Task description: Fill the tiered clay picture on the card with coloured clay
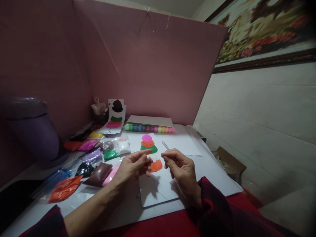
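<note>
My left hand (pixel 132 166) hovers over a white card (pixel 158 186), its thumb and fingers pinched together on a small white bit that I cannot make out. On the card lies a stack of coloured clay patches (pixel 149 148): pink, orange, green, white and orange. My right hand (pixel 179 164) is closed round a thin metal tool (pixel 165 145) whose tip points up and away from me. The two hands almost meet above the lowest patches.
Several small bags of coloured clay (pixel 85 164) lie at the left, an orange bag (pixel 64 189) nearest me. A sample card (pixel 115 117) leans at the back beside a strip of pastel pots (pixel 149 128). A purple container (pixel 32 131) stands far left. Pink boards wall the desk.
</note>
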`<state>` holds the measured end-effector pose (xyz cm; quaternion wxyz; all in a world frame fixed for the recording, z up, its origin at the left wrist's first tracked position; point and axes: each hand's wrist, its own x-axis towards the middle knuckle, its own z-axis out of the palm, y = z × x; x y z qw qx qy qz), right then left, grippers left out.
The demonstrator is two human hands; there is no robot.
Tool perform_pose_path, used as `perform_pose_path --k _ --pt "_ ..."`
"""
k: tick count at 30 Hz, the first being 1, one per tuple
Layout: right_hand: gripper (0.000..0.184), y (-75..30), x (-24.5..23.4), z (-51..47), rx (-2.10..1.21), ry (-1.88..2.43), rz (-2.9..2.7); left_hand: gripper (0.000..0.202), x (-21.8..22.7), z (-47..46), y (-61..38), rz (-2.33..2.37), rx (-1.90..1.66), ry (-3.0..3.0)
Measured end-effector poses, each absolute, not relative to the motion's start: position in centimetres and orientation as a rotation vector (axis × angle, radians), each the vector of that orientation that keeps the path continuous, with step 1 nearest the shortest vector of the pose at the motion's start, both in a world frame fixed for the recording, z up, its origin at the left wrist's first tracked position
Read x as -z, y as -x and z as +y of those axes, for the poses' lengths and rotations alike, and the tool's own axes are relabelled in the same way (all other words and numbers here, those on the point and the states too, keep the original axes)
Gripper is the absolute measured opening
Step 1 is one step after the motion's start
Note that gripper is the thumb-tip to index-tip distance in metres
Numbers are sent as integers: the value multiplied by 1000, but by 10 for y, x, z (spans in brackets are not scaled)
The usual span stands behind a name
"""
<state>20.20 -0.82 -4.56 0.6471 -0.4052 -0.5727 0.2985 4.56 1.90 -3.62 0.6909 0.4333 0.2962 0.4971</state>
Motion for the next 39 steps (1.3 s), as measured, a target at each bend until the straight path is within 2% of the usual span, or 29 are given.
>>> perform_pose_path --k 2,6,12,15,22,27,32,35,36,39 --pt "8 -202 45 -9 -672 909 -1301 38 37 20 -45 658 -1142 -969" --pt "9 -203 44 -8 -663 920 -1287 25 37 20 -46 700 -1126 -985" --pt "17 -205 49 -4 -616 974 -1494 45 38 18 -47 634 -1064 -987" --pt "29 -205 50 -6 -600 973 -1663 45 42 19 -47 622 -1023 -1027" --pt "5 -203 48 -10 -456 915 -1730 36 47 21 -46 709 -863 -1150" --pt "26 -205 49 -9 -458 864 -1778 31 45 20 -45 669 -842 -1081" --pt "16 -205 49 -8 -449 853 -1730 33 46 20 -45 639 -797 -1111" --pt "28 -204 48 -9 -441 845 -1766 31 44 17 -46 661 -800 -1098" --pt "27 -204 47 -9 -446 843 -1783 33 42 17 -46 663 -803 -1101" --pt "10 -204 46 -10 -430 854 -1774 38 39 15 -47 664 -782 -1169"
